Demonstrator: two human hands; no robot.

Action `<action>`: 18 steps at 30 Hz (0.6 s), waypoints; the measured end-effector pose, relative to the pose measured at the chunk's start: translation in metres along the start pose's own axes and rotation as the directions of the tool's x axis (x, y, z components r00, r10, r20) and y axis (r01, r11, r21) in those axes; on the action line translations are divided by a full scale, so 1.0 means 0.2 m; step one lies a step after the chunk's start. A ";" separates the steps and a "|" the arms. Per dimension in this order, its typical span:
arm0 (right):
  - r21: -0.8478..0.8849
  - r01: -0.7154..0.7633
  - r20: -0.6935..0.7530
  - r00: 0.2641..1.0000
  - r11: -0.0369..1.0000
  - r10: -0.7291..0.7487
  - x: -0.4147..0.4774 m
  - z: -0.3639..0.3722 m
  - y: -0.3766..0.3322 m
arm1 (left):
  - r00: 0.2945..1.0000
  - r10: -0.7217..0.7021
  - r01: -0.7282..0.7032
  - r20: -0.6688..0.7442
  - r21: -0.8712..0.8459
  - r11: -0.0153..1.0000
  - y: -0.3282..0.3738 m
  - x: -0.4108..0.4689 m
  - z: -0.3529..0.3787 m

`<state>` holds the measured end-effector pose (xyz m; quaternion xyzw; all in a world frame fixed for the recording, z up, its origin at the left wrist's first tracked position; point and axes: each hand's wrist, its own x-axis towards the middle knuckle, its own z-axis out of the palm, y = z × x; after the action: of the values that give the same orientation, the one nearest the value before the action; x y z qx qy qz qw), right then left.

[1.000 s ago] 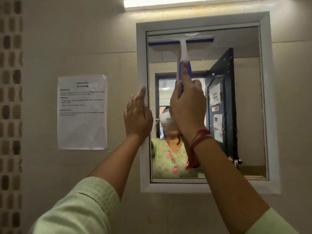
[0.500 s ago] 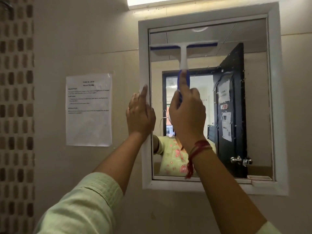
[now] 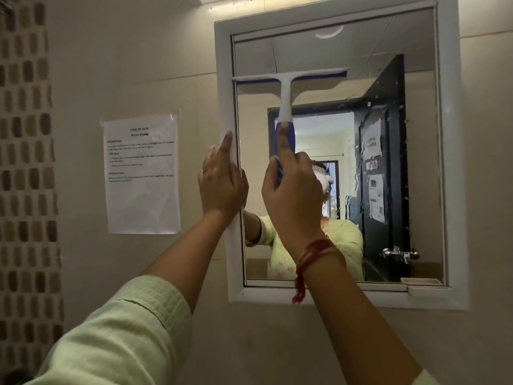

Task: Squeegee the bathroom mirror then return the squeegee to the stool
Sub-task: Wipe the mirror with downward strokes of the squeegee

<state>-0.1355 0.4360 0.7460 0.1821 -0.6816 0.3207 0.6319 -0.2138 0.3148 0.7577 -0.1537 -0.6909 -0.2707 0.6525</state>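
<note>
The T-shaped squeegee [image 3: 286, 87] is lying flat against the shiny glass of the mirror [image 3: 313, 51], near its top. Its bar and neck are looking white and smooth, its handle blue. The right hand [image 3: 294, 190] is wrapping around the blue handle, one finger pointing up along it. The left hand [image 3: 222, 182] is pressing, fingers straight, on the mirror's white frame [image 3: 223, 65].

a bathroom: framed wall mirror [image 3: 361, 51] and mosaic tile strip [image 3: 25, 162].
</note>
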 end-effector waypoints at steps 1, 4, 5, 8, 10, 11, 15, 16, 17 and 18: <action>0.010 -0.001 -0.001 1.000 1.000 0.001 0.00 0.00 0.00 | 1.000 0.000 0.000 -0.002 -0.002 1.000 0.00 0.00 0.00; 0.035 -0.003 -0.033 0.999 0.999 0.004 0.07 0.00 -0.03 | 1.000 -0.007 0.007 -0.007 -0.003 1.000 0.00 0.00 0.00; 0.041 -0.003 -0.042 0.999 0.999 0.005 0.10 0.00 -0.04 | 1.000 -0.010 0.010 -0.008 -0.002 1.000 0.00 0.00 0.00; 0.033 -0.010 -0.026 1.000 0.999 0.010 0.14 0.01 -0.05 | 1.000 -0.020 0.021 -0.012 0.007 1.000 0.01 0.00 0.00; 0.011 -0.012 0.001 1.000 1.000 0.012 0.09 0.00 -0.02 | 1.000 -0.018 0.018 -0.012 0.002 1.000 0.01 0.00 0.00; 0.004 -0.009 0.012 1.000 1.000 0.009 0.05 0.00 -0.01 | 1.000 -0.017 0.017 -0.012 -0.001 1.000 0.01 -0.01 0.00; 0.038 -0.001 0.039 0.999 0.999 0.000 -0.09 -0.03 0.03 | 1.000 -0.017 0.018 -0.008 0.030 0.999 0.02 -0.01 -0.01; 0.036 0.002 0.025 1.000 0.999 -0.003 -0.09 -0.04 0.03 | 1.000 -0.020 0.020 -0.005 0.034 0.999 0.03 -0.01 -0.01; 0.023 0.008 0.007 1.000 1.000 -0.008 -0.06 -0.04 0.03 | 1.000 -0.022 0.022 -0.005 0.033 0.999 0.03 -0.01 -0.01; 0.013 0.011 -0.012 1.000 1.000 -0.010 -0.03 -0.04 0.02 | 1.000 -0.024 0.024 -0.006 0.030 0.999 0.03 -0.01 -0.01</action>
<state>-0.1312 0.4430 0.7397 0.1880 -0.6748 0.3230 0.6364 -0.2085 0.3184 0.7571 -0.1347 -0.6948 -0.2686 0.6534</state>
